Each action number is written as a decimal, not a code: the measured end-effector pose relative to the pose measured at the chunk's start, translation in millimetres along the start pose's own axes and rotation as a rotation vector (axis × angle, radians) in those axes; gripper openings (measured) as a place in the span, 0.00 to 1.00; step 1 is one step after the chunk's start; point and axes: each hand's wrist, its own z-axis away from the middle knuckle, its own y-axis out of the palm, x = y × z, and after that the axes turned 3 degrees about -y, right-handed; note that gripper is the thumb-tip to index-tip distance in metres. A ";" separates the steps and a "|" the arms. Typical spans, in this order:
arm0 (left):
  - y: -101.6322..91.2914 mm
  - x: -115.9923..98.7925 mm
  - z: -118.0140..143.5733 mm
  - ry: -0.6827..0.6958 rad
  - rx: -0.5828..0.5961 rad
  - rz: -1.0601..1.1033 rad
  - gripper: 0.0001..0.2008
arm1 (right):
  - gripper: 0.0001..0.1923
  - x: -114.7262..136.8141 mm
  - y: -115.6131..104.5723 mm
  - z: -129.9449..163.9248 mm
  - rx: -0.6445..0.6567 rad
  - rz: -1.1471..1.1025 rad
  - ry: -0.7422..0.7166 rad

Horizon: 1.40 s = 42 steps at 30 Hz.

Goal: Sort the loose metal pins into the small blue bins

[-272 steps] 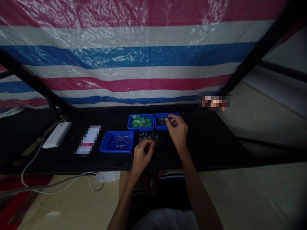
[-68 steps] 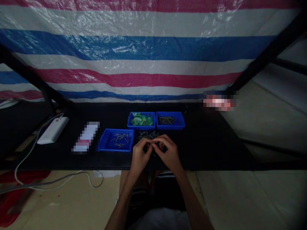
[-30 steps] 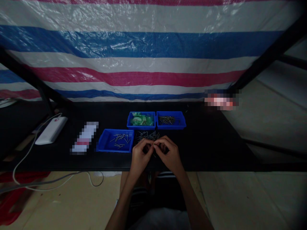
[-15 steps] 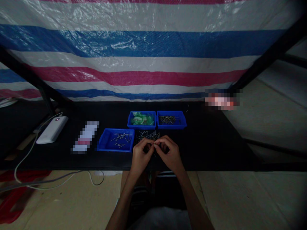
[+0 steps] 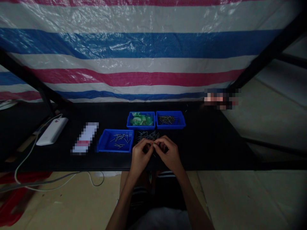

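Note:
My left hand [image 5: 141, 152] and my right hand [image 5: 168, 151] meet fingertip to fingertip above the black table, thumbs and forefingers pinched together. Something tiny shows between the fingertips, too small to name. Just beyond my fingers lies a loose pile of thin metal pins [image 5: 146, 134], partly covered by the hands. To the left of my left hand, a blue tray [image 5: 103, 142] has several thin metal pins in it. Farther back, one blue tray [image 5: 128, 124] contains green and clear plastic pieces [image 5: 141, 120]. The blue tray [image 5: 181, 124] beside it holds a heap of thin metal pins [image 5: 166, 119].
A white power bank [image 5: 52, 131] with a cable lies at the left, next to a blurred-out flat object [image 5: 85, 137]. Behind the black table [image 5: 211, 143] hangs a striped plastic sheet [image 5: 148, 44]. Black frame bars [image 5: 261, 64] slant at both sides.
Both hands stay pinched together in nearly the same place, with only slight finger movement. The whole view has shifted slightly; the trays and pins look unchanged.

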 end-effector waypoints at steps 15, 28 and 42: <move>-0.4 1.4 -0.1 0.010 0.002 -0.008 0.04 | 0.03 0.0 0.3 0.3 0.008 0.000 0.010; 0.1 3.9 -0.2 0.005 0.005 0.002 0.05 | 0.03 0.3 -0.6 0.2 0.019 0.001 0.015; 0.0 2.4 0.2 -0.003 0.007 0.007 0.04 | 0.04 0.0 0.2 0.7 0.024 0.003 0.016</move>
